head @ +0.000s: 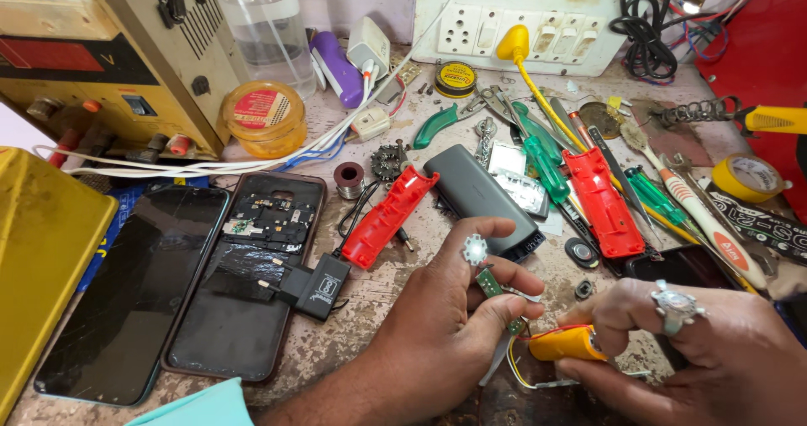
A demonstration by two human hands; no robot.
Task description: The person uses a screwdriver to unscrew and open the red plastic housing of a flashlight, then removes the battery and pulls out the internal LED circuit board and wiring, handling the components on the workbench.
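Head view. My left hand (450,321) pinches a small green circuit strip (488,282) with a star-shaped LED plate (475,249) at its top, fingers closed tight on it. My right hand (672,342), a ring on one finger, is clamped around a yellow cylindrical cell (565,344); thin wires run from the cell toward the strip. How the wires join the strip is hidden behind my left thumb. The right hand is cut off at the frame's edge.

Landmark: the dark grey casing (483,197) lying on the surface (378,296) just beyond my left hand. Left of it, touching its corner, a red shell half (387,218); right of it, a second red shell half (602,201), with green-handled screwdrivers (542,159) between. Further left of the casing: a black charger block (318,285) resting on an opened phone (244,275), then a dark phone screen (130,296). Beyond the casing, a yellow plug (513,44) in the wall socket board (513,23). Small parts near the casing are too cluttered to identify.
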